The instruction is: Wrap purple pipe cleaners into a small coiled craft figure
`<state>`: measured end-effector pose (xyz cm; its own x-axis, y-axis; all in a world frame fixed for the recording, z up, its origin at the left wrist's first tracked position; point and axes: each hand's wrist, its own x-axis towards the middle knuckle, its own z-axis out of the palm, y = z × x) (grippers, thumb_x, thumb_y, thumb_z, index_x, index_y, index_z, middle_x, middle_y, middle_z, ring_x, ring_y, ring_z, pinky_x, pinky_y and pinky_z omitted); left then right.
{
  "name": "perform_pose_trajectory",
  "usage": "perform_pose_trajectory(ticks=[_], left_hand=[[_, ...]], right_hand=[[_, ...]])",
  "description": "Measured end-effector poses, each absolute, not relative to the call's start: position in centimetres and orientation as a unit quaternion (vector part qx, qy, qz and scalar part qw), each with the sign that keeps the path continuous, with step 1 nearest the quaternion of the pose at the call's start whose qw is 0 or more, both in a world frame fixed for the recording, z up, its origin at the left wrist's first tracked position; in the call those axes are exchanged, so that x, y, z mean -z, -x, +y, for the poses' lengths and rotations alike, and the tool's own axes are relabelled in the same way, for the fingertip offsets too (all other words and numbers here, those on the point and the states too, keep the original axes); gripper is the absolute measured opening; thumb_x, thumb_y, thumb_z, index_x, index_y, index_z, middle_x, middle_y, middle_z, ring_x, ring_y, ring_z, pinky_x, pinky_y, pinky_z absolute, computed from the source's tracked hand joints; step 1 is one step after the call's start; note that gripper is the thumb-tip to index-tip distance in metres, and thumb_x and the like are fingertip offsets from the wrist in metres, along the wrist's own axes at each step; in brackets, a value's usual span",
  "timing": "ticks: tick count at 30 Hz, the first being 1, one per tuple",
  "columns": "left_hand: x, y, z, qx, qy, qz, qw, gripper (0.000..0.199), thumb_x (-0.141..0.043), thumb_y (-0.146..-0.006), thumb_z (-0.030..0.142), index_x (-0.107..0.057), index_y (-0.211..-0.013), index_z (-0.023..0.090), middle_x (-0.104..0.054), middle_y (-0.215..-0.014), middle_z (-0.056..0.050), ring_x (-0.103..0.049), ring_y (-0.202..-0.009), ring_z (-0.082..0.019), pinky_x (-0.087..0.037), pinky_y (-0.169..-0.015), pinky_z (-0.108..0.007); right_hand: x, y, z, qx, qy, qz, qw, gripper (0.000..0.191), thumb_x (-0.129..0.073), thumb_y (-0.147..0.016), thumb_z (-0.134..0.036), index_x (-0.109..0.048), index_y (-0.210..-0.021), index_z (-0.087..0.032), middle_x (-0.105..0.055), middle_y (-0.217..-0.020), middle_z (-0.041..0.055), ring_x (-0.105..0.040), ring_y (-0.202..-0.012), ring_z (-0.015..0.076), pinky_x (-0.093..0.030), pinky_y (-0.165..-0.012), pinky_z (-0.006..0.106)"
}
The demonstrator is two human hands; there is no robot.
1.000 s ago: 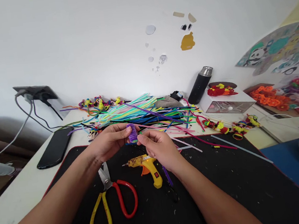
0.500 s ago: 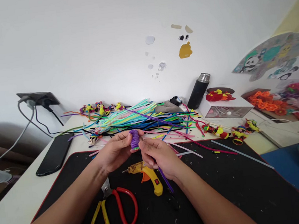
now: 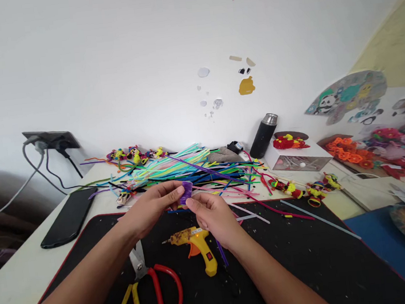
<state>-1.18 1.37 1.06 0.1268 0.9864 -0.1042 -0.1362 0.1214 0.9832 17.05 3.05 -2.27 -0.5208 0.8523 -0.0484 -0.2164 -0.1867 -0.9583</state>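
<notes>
Between my two hands is a small purple coil of pipe cleaner point(image 3: 186, 192), held above the black mat point(image 3: 291, 259). My left hand point(image 3: 160, 199) pinches its left side between thumb and fingers. On its lower right, my right hand point(image 3: 209, 214) is closed with the thumb against the coil. A purple pipe cleaner length point(image 3: 222, 253) hangs below my right hand; whether it joins the coil is hidden. Under the hands lies a yellow glue gun point(image 3: 200, 247), its nozzle pointing left. Scissors point(image 3: 141, 271) with one red and one yellow handle lie partly open beneath my left forearm.
Behind the mat spreads a pile of coloured pipe cleaners point(image 3: 189, 165). Small pipe cleaner figures point(image 3: 316, 191) sit to the right, near a black flask point(image 3: 263, 135) and a white box point(image 3: 298, 158). A phone point(image 3: 69, 218) lies at left, below a wall socket point(image 3: 51, 139) with cables.
The view has tilted up slightly and shifted right. The purple coil has turned a little in my fingers, and both hands keep hold of it.
</notes>
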Motion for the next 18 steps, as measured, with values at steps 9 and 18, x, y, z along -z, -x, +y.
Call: perform_pose_trajectory(ticks=[9,18], left_hand=[[-1.8,1.7,1.2,-0.38,-0.602,0.519,0.473,0.041,-0.079,-0.082,0.06,-0.072,-0.079,0.019,-0.063,-0.072,-0.001,-0.055,-0.068,-0.02,-0.044,-0.063,-0.028],[-1.8,2.6,1.7,-0.353,-0.616,0.537,0.456,0.043,-0.076,-0.083,0.061,-0.074,-0.078,0.018,-0.065,-0.07,-0.002,-0.057,-0.063,-0.019,-0.045,-0.06,-0.028]], right_hand=[[3.0,-17.1,2.9,-0.598,0.339,-0.629,0.362,0.042,-0.074,-0.088,-0.061,-0.071,-0.085,-0.02,-0.063,-0.071,0.0011,-0.056,-0.067,0.0176,-0.042,-0.06,0.028],[3.4,-17.4,3.1,-0.565,0.361,-0.661,0.336,0.036,-0.068,-0.094,-0.052,-0.07,-0.081,-0.018,-0.046,-0.059,-0.0052,-0.036,-0.054,0.0129,-0.024,-0.052,0.027]])
